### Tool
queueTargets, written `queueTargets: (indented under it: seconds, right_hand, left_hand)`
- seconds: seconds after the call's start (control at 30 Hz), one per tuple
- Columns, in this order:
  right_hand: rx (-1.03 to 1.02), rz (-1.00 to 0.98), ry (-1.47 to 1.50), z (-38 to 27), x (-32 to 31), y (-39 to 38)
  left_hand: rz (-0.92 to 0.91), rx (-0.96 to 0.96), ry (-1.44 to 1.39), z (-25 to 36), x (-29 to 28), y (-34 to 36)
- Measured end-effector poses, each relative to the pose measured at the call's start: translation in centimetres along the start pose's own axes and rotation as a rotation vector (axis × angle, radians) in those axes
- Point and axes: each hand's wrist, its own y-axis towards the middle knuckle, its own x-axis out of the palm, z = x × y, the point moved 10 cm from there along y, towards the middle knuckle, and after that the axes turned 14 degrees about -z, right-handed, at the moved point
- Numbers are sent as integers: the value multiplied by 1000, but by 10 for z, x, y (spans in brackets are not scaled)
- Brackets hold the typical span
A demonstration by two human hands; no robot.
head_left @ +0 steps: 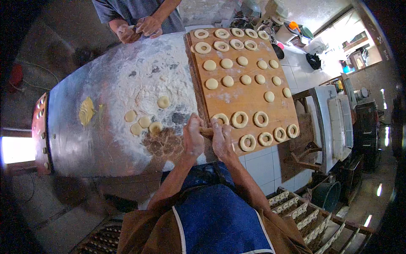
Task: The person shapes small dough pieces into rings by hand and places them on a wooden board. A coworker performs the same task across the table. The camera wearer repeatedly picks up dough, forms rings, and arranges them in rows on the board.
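Observation:
My left hand and my right hand are close together over the table's near edge, fingers curled. Between them they grip a short tan piece of dough; its full shape is hidden by my fingers. Just beyond my right hand, a dough ring lies partly covered on the wooden board. To the left of my left hand, several round dough pieces rest on the floured metal table, one with a dent or hole.
The board holds rows of dough rings and flat dough rounds. A yellow smear lies at the table's left. Across the table another person's floury hands work. Racks of dough rings stand at the lower right.

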Motion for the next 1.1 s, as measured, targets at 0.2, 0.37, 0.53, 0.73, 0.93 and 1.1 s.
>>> queueTargets:
  seconds: [0.2,0.37,0.53,0.73,0.93,1.1]
  right_hand:
    - [-31,44,-58,-21,-45,-15]
    - [-162,-104,-478,-7,-100,-7]
    - [-190,-86,-167,-27,-141,-22]
    - [-166,-74,-187,-30,-182,-32]
    - [-150,-107,-508,-19,-215,-21]
    - [-232,-27,-323,-33,-237,-39]
  left_hand:
    - [53,3,-106,-39,46,11]
    - [-23,-58,317,-27,93,19]
    - [66,-157,-565,-63,144,35]
    - [-6,-136,-81,-63,174,48]
    - [209,320,405,-73,194,38]
    - [-536,85,-887,-100,245,71]
